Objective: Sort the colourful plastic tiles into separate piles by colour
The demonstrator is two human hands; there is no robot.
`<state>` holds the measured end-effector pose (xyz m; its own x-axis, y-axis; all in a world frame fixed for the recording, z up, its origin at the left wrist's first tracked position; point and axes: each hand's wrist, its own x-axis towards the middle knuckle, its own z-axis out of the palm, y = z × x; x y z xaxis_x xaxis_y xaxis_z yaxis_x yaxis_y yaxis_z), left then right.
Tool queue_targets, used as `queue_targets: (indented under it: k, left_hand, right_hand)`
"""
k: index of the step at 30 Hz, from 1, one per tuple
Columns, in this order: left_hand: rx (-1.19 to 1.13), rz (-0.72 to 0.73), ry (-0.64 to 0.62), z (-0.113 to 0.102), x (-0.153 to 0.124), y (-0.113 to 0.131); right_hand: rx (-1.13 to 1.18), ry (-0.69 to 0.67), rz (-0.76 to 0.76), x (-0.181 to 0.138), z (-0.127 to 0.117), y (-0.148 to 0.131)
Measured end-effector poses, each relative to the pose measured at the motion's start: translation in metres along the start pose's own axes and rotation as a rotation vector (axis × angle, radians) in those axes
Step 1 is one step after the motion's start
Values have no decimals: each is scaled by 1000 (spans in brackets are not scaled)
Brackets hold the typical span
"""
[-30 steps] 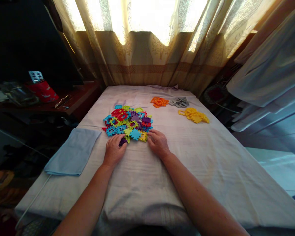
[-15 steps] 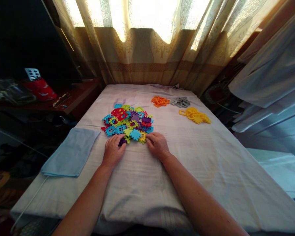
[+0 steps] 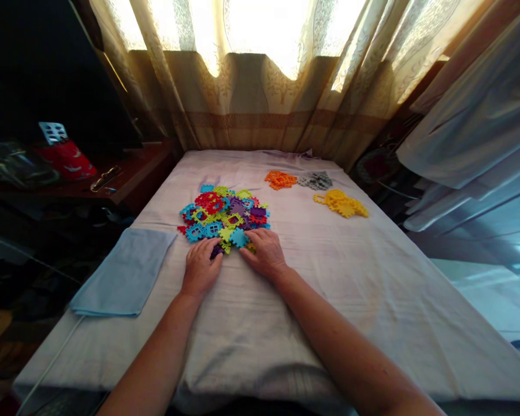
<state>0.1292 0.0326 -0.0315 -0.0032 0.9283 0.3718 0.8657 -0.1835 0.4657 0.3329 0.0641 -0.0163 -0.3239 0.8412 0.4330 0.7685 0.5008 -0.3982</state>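
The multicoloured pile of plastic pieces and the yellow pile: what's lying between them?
Nothing but bare bedsheet lies between the multicoloured pile and the yellow pile in the head view.

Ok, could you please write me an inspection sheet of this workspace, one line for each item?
Surface: pale sheet, wrinkled, covering the whole top.
Job's things: mixed pile of coloured plastic pieces, centre-left; orange pile, grey pile and yellow pile lie apart, farther right.
Clutter: folded blue cloth at the left edge.
Grippers: left hand with fingertips on a dark purple piece at the pile's near edge, grip cannot be told; right hand flat, open, on the pile's near edge.
Cables: white cord hanging at the near left corner.
Surroundings: curtains behind, backlit; side table at left with a red pouch.
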Motion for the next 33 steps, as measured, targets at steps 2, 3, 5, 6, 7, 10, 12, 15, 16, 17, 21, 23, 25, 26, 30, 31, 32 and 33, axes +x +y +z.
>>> queue_targets:
  k: [2, 3, 5, 6, 7, 10, 12, 15, 16, 17, 21, 23, 25, 26, 30, 31, 32, 33]
  left_hand:
    - [0, 2, -6, 1, 0, 0]
    - [-1, 3, -6, 1, 0, -1]
    - [-4, 7, -3, 1, 0, -1]
    - [-4, 9, -2, 1, 0, 0]
    - [-5, 11, -3, 1, 0, 0]
    - [-2, 15, -7, -1, 0, 1]
    - [1, 12, -8, -2, 0, 2]
    - [3, 11, -17, -4, 0, 3]
    - [3, 14, -19, -4, 0, 3]
    - [2, 18, -20, -4, 0, 3]
    - [-1, 36, -3, -2, -1, 1]
    - [-2, 41, 9, 0, -1, -1]
    - [-9, 42, 22, 1, -1, -3]
    - [-16, 42, 29, 2, -1, -4]
    - [-73, 41, 52, 0, 0, -4]
    - [-90, 39, 57, -1, 0, -4]
    - [-104, 33, 66, -2, 0, -4]
    - [-115, 27, 76, -3, 0, -4]
  right_hand:
    - [3, 12, 3, 0, 0, -1]
    - [7, 24, 3, -1, 0, -1]
    - [16, 65, 7, -2, -2, 0]
    - [19, 93, 15, -2, -3, 3]
    - [19, 125, 29, -3, -5, 6]
    - [0, 218, 92, -6, -15, 23]
    - [-22, 274, 136, -9, -22, 39]
    - [-64, 367, 204, -14, -31, 67]
    - [-80, 392, 227, -15, -33, 75]
    - [-94, 412, 250, -16, -33, 83]
    - [-125, 410, 347, -20, -32, 101]
    - [-127, 379, 397, -20, -30, 104]
    - [-127, 343, 441, -20, -30, 104]
    - [-129, 327, 459, -21, -29, 104]
    - [-147, 282, 515, -21, -30, 101]
    - [-152, 270, 526, -21, -30, 100]
    - [-157, 258, 533, -21, -31, 100]
    - [-161, 248, 538, -22, -31, 99]
